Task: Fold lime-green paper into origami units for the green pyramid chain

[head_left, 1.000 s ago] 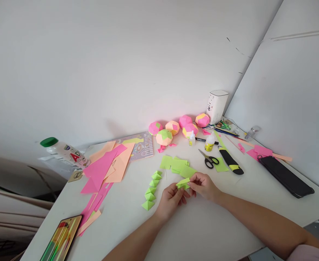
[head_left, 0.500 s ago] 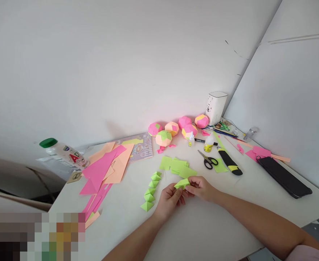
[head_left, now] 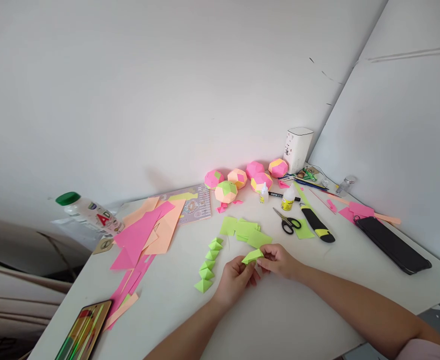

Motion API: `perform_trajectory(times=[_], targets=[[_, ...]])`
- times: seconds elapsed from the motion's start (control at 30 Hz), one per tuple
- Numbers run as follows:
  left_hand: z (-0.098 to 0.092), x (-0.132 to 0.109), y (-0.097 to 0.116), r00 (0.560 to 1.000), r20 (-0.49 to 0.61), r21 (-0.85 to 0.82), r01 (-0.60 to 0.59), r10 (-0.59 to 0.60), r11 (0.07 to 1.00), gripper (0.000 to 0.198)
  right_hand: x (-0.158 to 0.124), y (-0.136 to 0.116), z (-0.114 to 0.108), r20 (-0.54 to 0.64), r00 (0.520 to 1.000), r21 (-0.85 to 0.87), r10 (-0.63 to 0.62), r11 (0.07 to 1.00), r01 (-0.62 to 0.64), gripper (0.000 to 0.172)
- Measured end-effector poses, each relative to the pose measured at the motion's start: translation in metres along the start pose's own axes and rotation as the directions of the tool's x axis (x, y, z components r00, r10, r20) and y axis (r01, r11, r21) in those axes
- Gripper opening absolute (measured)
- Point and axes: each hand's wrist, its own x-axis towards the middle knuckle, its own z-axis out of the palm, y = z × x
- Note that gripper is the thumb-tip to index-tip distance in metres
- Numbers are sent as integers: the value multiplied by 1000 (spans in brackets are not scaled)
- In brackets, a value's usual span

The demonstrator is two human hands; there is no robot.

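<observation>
Between my two hands is a small folded piece of green paper (head_left: 253,256), held just above the table. My left hand (head_left: 236,280) pinches its left end with thumb and fingers. At its right end, the fingers of my right hand (head_left: 281,260) are closed on the same piece. Left of my hands stands a row of several folded green paper units (head_left: 207,270), pointed on top. Flat green paper squares (head_left: 247,230) lie loosely stacked just beyond my hands. Some of my fingertips are hidden behind the folded paper.
Scissors (head_left: 288,222), glue bottles (head_left: 288,199) and a black-and-yellow cutter (head_left: 318,225) lie to the right. Faceted paper balls (head_left: 226,191) line the wall. Pink and orange sheets (head_left: 140,232), a bottle (head_left: 88,212) and a phone (head_left: 86,330) are at left; a black case (head_left: 392,245) is far right.
Both hands keep hold of the folded green paper, which has tilted slightly and shifted a little. The corner at lower left, blurred out before, now shows the phone.
</observation>
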Motion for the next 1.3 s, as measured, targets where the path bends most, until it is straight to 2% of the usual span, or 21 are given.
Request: perform_trajectory(times=[0.23, 0.4, 0.57, 0.73, 0.8, 0.9, 1.03, 1.13, 1.3], targets=[[2, -3, 0, 999, -9, 100, -46, 47, 994, 20, -1, -1, 3, -8, 999, -130, -49, 990, 47, 8], [2, -5, 2, 997, 4, 189, -70, 71, 979, 17, -3, -2, 3, 21, 998, -140, -67, 988, 69, 4], [-1, 0, -5, 997, -13, 82, -75, 77, 994, 21, 0, -1, -2, 13, 1000, 51, -23, 998, 22, 2], [-2, 3, -7, 994, -56, -44, -96, 93, 994, 25, 3, -5, -7, -27, 997, 237, -69, 969, 74, 12], [-2, 3, -7, 995, -49, -44, -94, 92, 995, 26, 2, -6, -5, -14, 997, 213, -74, 974, 75, 12], [-1, 2, -7, 997, -15, 6, -77, 77, 997, 28, 0, -3, -1, 37, 997, 71, -60, 996, 58, 18], [1, 0, -6, 997, -7, 78, -75, 76, 994, 28, -1, 1, 1, 63, 997, -66, -35, 997, 39, 15], [2, 1, -6, 998, -6, 72, -66, 66, 995, 27, -1, 0, 1, 38, 999, -63, -35, 997, 38, 11], [3, 3, -8, 997, -32, 0, -68, 68, 998, 25, -1, -2, 2, -30, 999, 49, -29, 998, 30, 7]])
